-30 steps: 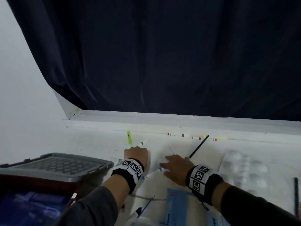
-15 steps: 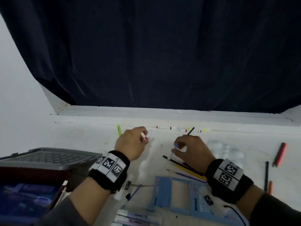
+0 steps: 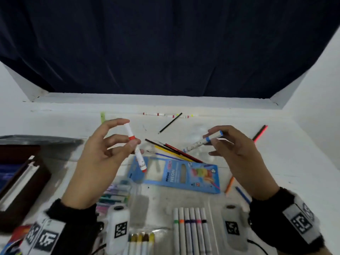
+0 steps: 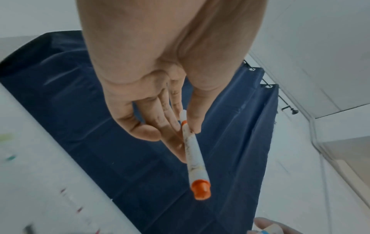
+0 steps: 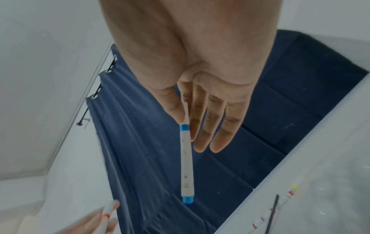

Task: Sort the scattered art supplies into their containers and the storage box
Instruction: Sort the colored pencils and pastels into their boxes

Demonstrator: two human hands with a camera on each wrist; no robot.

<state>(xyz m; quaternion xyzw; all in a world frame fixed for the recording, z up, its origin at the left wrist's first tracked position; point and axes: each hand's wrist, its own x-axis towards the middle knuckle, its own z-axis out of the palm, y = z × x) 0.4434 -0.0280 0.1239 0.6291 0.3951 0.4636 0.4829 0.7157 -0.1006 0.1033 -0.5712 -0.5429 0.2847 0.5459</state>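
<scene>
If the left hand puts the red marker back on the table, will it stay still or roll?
It may well roll: the red marker is a smooth round tube, with no clip or flat side showing. It looks stiff and light, since the left hand holds it with only thumb and fingertips. Laying it against the blue box would probably stop it.

Red-banded white marker [image 3: 135,147] pinched in left hand [image 3: 103,159], held steeply above the table's middle. Blue-banded white marker [image 3: 202,141] pinched in right hand [image 3: 237,155], slanting. Brushes and pencils [image 3: 173,150] fanned mid-table; blue pencil box [image 3: 176,174] flat just nearer; six markers [image 3: 191,229] side by side at near edge.
</scene>
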